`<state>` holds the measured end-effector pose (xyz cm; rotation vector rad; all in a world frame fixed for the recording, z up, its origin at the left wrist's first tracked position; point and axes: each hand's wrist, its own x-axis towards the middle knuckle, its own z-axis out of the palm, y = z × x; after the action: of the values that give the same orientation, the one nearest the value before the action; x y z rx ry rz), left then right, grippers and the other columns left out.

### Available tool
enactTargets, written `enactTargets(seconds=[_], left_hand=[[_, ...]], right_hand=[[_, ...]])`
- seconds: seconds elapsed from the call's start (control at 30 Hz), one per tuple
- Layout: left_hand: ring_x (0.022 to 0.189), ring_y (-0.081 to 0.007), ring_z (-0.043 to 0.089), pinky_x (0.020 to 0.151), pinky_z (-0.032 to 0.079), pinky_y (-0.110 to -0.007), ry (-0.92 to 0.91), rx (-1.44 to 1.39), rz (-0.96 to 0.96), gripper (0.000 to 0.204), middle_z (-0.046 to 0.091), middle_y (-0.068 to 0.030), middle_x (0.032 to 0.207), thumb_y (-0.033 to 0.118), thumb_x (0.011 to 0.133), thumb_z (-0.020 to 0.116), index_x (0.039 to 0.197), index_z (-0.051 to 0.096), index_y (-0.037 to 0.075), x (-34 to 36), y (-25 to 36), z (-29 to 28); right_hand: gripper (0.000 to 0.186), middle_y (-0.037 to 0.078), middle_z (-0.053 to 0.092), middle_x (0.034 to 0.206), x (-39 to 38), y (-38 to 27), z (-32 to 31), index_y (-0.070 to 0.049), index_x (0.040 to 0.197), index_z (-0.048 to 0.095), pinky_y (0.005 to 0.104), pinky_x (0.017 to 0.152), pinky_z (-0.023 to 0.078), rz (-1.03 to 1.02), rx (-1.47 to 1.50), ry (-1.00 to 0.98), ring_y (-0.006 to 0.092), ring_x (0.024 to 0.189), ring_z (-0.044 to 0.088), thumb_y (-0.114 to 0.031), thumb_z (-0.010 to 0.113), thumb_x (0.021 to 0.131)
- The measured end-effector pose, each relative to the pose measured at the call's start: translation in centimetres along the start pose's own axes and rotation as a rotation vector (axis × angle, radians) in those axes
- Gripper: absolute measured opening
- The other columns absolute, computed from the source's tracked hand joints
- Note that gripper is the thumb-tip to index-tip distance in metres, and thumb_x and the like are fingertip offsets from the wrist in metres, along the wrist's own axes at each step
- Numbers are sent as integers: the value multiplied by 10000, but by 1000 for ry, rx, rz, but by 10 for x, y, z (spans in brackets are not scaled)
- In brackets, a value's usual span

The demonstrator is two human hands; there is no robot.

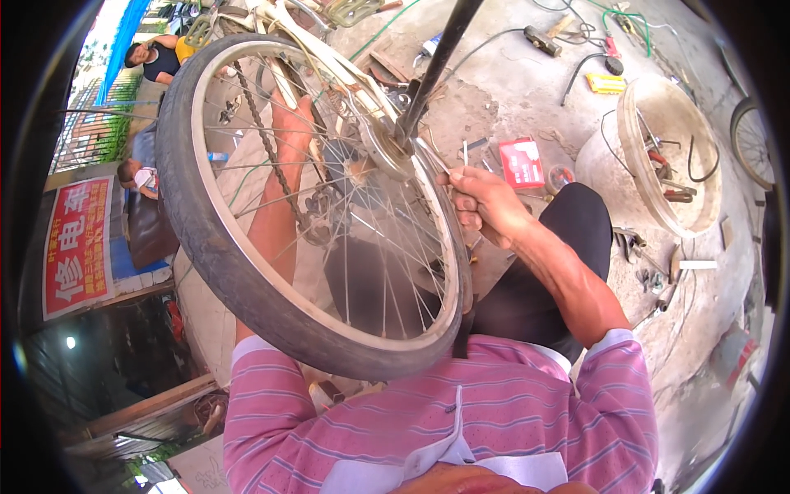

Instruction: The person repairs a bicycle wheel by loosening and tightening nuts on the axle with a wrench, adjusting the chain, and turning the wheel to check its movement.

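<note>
A bicycle wheel with a dark tyre (216, 244) fills the middle before me, with a cream frame (347, 70) and a chain (263, 136) at it. My left hand (291, 125) is behind the spokes, closed round a cream tube of the frame. Near the right rim, my right hand (482, 200) is closed on a thin metal tool (432, 155), which reaches toward a silver metal plate (388, 156) by the axle. A black rod (436, 62) rises from that plate. The tool's far tip is hard to make out.
On the concrete ground lie a mallet (541, 41), a yellow case (605, 83), a red box (520, 160) and several tools (652, 280). A white bucket (601, 173) holds tools at right. Two other people (152, 59) are at upper left, above a red banner (78, 247).
</note>
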<state>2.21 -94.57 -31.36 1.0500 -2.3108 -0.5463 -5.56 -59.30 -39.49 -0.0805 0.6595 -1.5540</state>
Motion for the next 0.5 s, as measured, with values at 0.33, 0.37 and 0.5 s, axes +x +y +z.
enactTargets(seconds=[0.33, 0.37, 0.5], left_hand=[[1007, -300, 660, 903, 508, -381, 11, 92, 26, 527, 655, -198, 1128, 89, 851, 676, 1320, 473, -38, 1, -5, -2], [1009, -303, 659, 907, 506, -384, 12, 91, 18, 536, 654, -201, 1129, 98, 851, 680, 1325, 470, -39, 1, -3, 1], [1015, -307, 657, 912, 502, -387, 8, 136, 9, 563, 653, -205, 1133, 138, 853, 691, 1335, 460, -40, 4, -8, -1]], right_hand=[[375, -29, 479, 772, 42, 29, -30, -35, 1079, 674, 276, 686, 380, -410, -691, 333, 91, 730, 430, -362, 495, 1039], [375, -29, 479, 772, 46, 31, -34, -35, 1079, 674, 276, 686, 380, -409, -691, 338, 91, 730, 430, -362, 495, 1039], [443, 48, 598, 728, 75, 44, -46, -73, 957, 722, 341, 734, 448, -403, -721, 348, 141, 740, 557, -451, 495, 1000]])
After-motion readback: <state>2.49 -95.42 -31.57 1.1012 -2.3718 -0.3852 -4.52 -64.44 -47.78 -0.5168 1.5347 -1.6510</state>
